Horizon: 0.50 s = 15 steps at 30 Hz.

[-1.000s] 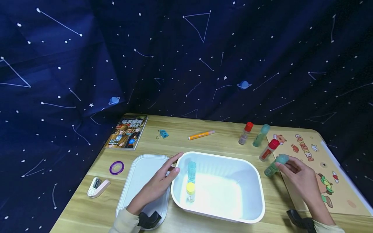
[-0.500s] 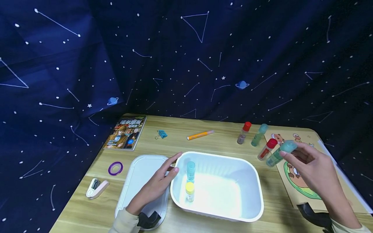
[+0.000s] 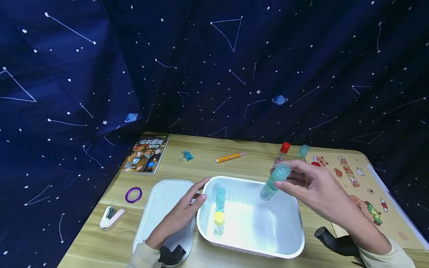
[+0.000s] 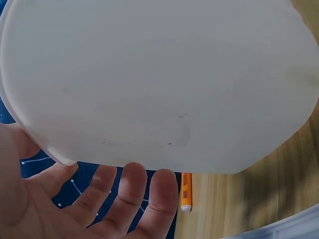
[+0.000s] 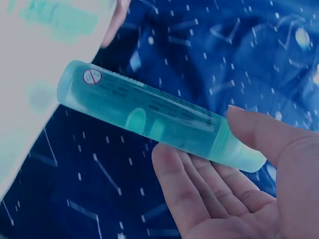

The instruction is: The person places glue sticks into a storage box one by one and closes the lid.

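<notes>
What looks like a green glue bottle (image 3: 269, 187) is tilted over the white tub (image 3: 292, 223), near one o'clock inside its rim. Our right hand (image 3: 313, 188) pinches it by the cap end, thumb on one side and fingers on the other. We can't tell if its bottom touches the tub floor. Our left hand (image 3: 184, 210) is loose and spread, resting by the tub's rim at nine o'clock.

It seems we are in the middle of putting this bottle in. The next move calls for bringing it down gently, standing it straight, and then letting go, without bumping its neighbours. Those are a teal bottle (image 3: 220, 199) at ten o'clock in the tub and a yellow-capped bottle (image 3: 219, 223) just below nine.

On the tabletop (image 3: 201, 167), a red-capped bottle (image 3: 283, 150) and another green bottle (image 3: 302, 152) are out at one o'clock. A red cap (image 3: 315, 163) peeks from behind our hand at two. The white lid (image 3: 155, 212) lies at nine.
</notes>
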Tool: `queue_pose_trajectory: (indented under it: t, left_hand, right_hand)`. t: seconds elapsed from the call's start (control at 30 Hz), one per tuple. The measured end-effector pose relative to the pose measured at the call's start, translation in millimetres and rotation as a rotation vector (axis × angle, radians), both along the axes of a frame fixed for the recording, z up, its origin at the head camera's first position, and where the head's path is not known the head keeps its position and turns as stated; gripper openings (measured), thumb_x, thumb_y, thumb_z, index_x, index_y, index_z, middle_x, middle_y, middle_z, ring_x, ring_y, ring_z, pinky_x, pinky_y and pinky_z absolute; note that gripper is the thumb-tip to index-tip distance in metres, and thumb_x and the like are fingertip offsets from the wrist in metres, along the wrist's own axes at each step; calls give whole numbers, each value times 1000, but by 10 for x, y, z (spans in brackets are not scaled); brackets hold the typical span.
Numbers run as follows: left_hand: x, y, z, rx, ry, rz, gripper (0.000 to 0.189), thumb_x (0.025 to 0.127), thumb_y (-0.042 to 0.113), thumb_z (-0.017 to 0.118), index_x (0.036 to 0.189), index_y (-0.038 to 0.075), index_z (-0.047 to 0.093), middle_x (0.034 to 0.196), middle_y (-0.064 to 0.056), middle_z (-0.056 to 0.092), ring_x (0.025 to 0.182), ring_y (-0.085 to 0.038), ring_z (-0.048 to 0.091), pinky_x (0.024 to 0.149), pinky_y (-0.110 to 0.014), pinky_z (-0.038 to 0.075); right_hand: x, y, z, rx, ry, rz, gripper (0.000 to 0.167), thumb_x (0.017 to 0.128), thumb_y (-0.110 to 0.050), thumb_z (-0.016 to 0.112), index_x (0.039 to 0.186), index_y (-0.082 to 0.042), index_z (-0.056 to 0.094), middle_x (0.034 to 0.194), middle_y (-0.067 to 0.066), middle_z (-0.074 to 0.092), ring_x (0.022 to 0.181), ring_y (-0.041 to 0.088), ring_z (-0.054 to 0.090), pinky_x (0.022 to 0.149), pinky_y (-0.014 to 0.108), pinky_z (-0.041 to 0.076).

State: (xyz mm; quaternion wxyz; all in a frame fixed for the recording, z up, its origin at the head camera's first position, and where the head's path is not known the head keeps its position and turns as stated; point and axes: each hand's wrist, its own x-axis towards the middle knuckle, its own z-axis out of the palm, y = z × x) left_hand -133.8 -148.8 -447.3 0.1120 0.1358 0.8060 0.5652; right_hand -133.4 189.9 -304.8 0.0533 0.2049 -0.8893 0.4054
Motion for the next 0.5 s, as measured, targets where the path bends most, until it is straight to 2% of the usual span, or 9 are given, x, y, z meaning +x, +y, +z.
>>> queue_pose_trajectory:
  t: [0.17, 0.3, 0.5]
  left_hand:
    - [-3, -14, 6, -11, 7, 0, 53, 112, 36, 42, 163, 31, 31, 166, -5, 37, 132, -31, 56, 100, -47, 50]
    - [-2, -20, 5, -2, 15, -8, 52, 113, 35, 42, 163, 32, 30, 167, -5, 35, 132, -30, 56, 99, -45, 50]
    - [0, -24, 4, 2, 18, -28, 53, 113, 35, 41, 164, 32, 29, 167, -6, 34, 132, -29, 55, 98, -42, 50]
  right_hand:
    - [-122, -275, -42, -11, -144, 141, 34, 91, -23, 81, 121, -11, 70, 113, 5, 74, 100, 13, 76, 82, 28, 62]
    - [-246, -449, -172, -35, -238, 260, 28, 92, -18, 80, 116, -8, 69, 107, 5, 75, 103, 17, 76, 86, 28, 61]
    - [-362, -590, -426, 35, -309, 311, 25, 90, -10, 81, 112, -9, 69, 107, 5, 73, 102, 16, 75, 85, 26, 61]
